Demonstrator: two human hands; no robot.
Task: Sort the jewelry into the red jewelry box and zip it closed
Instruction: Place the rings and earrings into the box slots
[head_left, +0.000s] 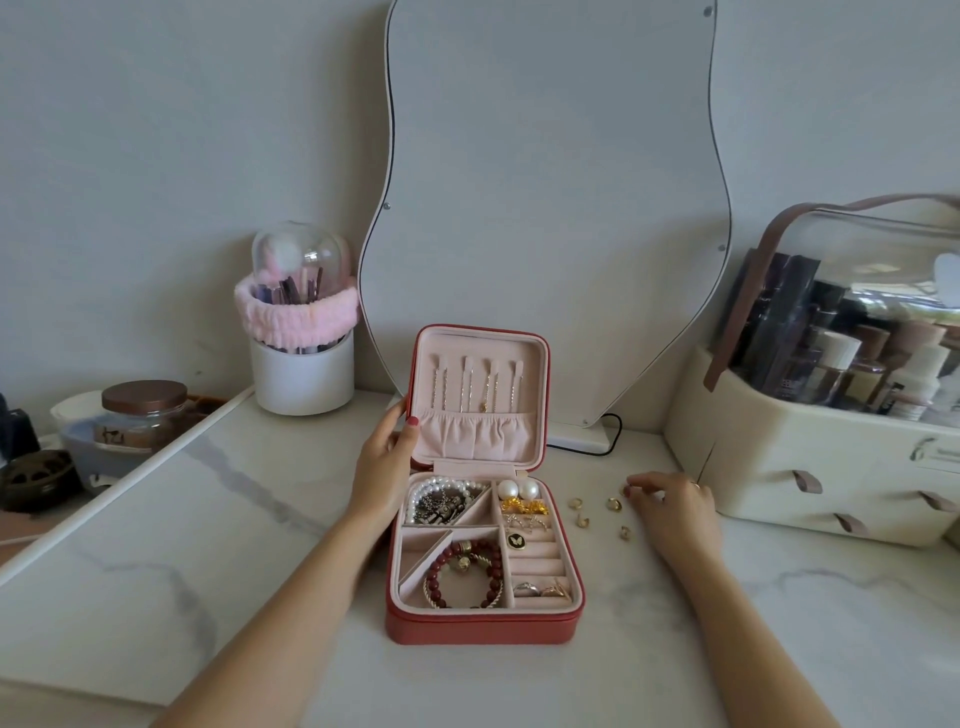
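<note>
The box (483, 519) sits open on the table (208, 545), lid (480, 395) upright. The left hand (384, 457) grips the lid's left edge. The right hand (670, 506) pinches one gold earring (627, 490); four more earrings (597, 512) lie beside the box.

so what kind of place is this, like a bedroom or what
Most likely a dressing or vanity table in a bedroom. A wavy-edged mirror leans against the wall, a makeup brush holder stands to its left, and a clear-lidded cosmetics organiser full of bottles sits to the right.
</note>
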